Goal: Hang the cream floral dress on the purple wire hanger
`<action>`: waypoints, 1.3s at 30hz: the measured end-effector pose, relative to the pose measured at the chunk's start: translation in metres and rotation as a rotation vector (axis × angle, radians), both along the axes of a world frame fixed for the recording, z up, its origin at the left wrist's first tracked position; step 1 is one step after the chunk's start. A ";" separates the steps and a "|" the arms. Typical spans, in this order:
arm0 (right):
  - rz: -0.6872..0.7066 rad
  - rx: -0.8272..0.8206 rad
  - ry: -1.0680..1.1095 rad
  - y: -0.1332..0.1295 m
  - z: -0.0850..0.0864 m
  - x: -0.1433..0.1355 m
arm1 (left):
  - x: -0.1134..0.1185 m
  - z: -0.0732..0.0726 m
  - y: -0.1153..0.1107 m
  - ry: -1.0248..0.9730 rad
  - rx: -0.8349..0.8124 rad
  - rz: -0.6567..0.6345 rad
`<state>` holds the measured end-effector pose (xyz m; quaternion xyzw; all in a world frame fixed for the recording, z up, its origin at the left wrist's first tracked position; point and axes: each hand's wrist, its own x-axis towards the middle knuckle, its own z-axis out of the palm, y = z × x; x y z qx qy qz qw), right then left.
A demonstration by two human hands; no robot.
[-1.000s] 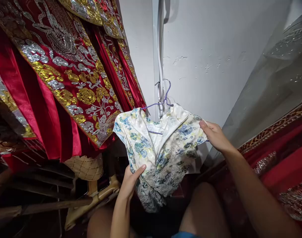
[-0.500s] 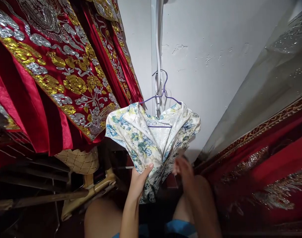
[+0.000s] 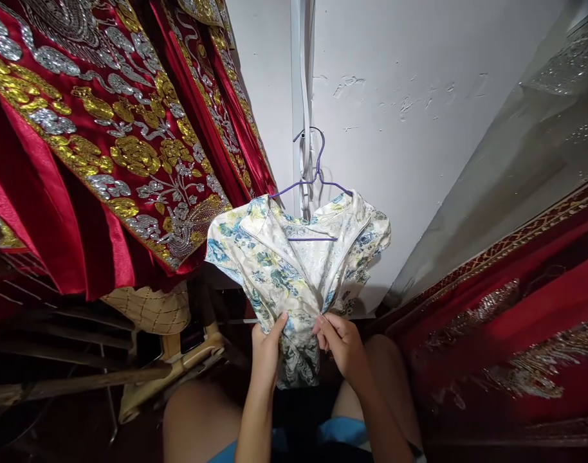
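A short-sleeved floral dress (image 3: 282,273), white with blue and yellow flowers, hangs on a purple wire hanger (image 3: 318,172) in front of me. Its collar lies folded open in a deep V. My left hand (image 3: 269,337) grips the left side of the dress at waist height, thumb on the front. With thumb and fingers pinched, my right hand (image 3: 336,337) holds the cloth at the bottom of the V. Whether a zip pull or button sits inside that pinch is hidden. Below my hands the skirt drops into shadow.
A white strap (image 3: 304,83) runs down the white wall (image 3: 395,83) to the hanger's hook. Red garments with gold and silver embroidery (image 3: 134,154) hang at left, above a wooden chair (image 3: 173,373). Red clothing under clear plastic (image 3: 496,167) hangs at right.
My right hand, blurred and apart from the dress before, has moved left and pinched the cloth at the V. My left hand keeps its hold, slightly shifted left.
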<state>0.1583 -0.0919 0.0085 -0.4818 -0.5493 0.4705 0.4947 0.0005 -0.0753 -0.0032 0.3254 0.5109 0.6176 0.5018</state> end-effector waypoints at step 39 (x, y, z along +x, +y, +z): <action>0.029 0.356 0.159 0.118 0.154 0.016 | 0.034 0.193 0.108 1.025 1.072 -0.084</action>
